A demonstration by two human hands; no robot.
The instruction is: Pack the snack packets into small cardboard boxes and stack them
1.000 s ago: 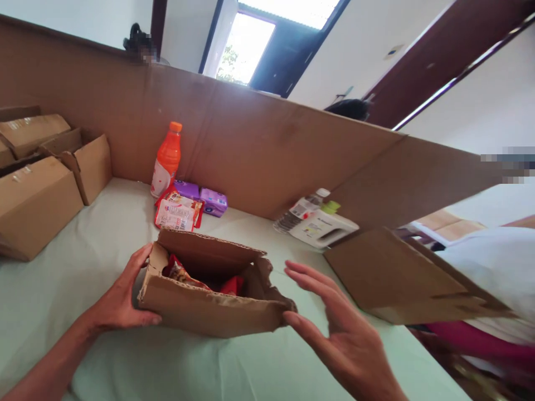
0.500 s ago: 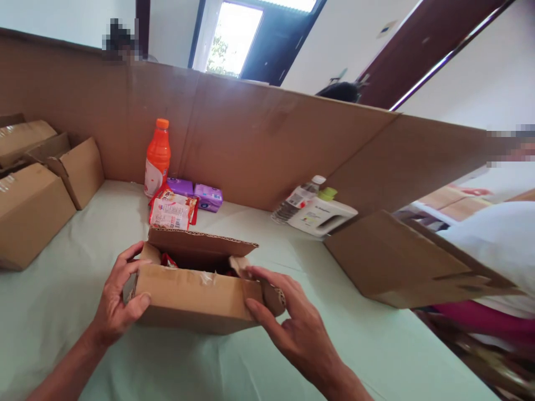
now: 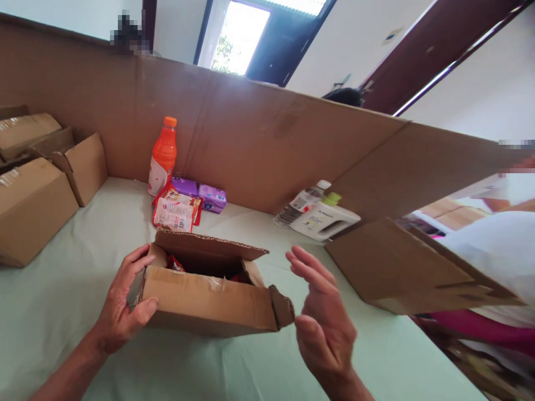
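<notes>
A small cardboard box (image 3: 209,303) stands in front of me with its far flap raised and its right end flap folded outward. Inside, parts of red packets (image 3: 175,264) show; most of the contents are hidden. My left hand (image 3: 125,301) holds the box's left end, thumb on the near face and fingers over the far corner. Just off the right end, my right hand (image 3: 324,312) is apart from the box, fingers stretched and nothing in it. Behind the box lie red-and-white snack packets (image 3: 175,211).
An orange drink bottle (image 3: 164,156) and purple tissue packs (image 3: 212,197) stand at the back. A clear water bottle (image 3: 298,203) leans by a white jug (image 3: 321,220). Cardboard boxes (image 3: 37,206) crowd the left; an open carton (image 3: 388,267) and a person (image 3: 497,245) are at right.
My right hand has let go of the box's right end flap and moved right, fingers opening. My left hand keeps its hold on the left end.
</notes>
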